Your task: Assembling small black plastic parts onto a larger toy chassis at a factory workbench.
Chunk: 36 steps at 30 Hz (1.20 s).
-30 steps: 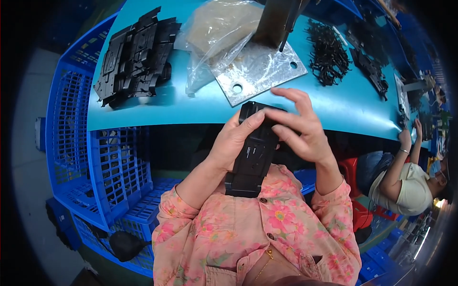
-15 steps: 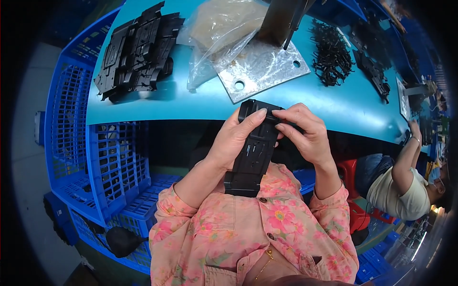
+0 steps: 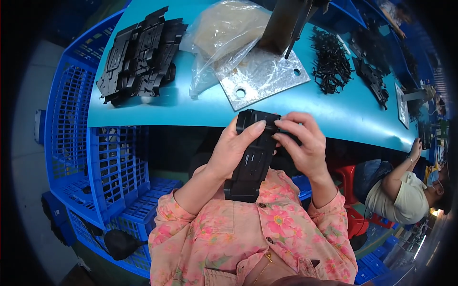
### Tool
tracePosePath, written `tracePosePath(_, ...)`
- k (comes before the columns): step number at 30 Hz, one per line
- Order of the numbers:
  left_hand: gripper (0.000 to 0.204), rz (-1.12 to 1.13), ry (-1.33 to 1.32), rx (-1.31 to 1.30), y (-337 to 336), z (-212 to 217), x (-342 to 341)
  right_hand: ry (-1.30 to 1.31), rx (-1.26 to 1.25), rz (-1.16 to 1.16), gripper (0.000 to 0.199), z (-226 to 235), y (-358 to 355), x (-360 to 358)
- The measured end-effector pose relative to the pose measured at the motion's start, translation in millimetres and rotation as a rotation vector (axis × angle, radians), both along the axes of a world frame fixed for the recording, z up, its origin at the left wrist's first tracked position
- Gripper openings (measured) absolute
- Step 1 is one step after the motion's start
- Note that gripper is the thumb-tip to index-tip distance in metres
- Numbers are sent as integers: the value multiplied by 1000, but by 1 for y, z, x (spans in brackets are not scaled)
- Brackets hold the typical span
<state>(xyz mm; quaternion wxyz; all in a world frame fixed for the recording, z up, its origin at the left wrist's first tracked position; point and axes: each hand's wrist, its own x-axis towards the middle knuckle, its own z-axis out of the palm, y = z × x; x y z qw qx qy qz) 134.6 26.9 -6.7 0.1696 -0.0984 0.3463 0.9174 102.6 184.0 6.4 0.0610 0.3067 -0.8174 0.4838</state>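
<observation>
A long black plastic part [image 3: 252, 159] stands nearly upright in front of my chest, just below the edge of the teal table [image 3: 200, 107]. My left hand [image 3: 234, 148] wraps its left side, thumb pressed across the top end. My right hand [image 3: 303, 145] grips the upper right side, fingertips meeting the left thumb on the top. The part's lower end rests against my floral shirt.
A pile of similar black parts [image 3: 140, 55] lies at the table's far left. A clear plastic bag [image 3: 224, 38] and a metal base plate [image 3: 262, 76] with an upright post sit in the middle. Small black pieces [image 3: 331, 62] lie right. Blue crates [image 3: 81, 143] stand left; a seated person [image 3: 405, 190] is right.
The black part has been drawn down and closer to my chest. My right fingers have curled from spread out above it to a grip on its top end.
</observation>
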Motion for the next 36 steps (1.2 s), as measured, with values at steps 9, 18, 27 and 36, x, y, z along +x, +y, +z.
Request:
tracePosePath(9, 27, 39, 57, -27, -2, 6, 3, 276, -79, -65, 25, -12, -4, 7)
tracePosePath(18, 25, 58, 70, -11, -1, 6, 3, 275, -12, 47, 22, -3, 3, -3)
tracePosePath(27, 26, 68, 158, -143, 2, 4, 5, 234, 77, 199, 22, 9, 11, -16)
tracePosePath(36, 26, 78, 201, -156, 5, 4, 8, 307, 98, 146, 20, 14, 11, -8)
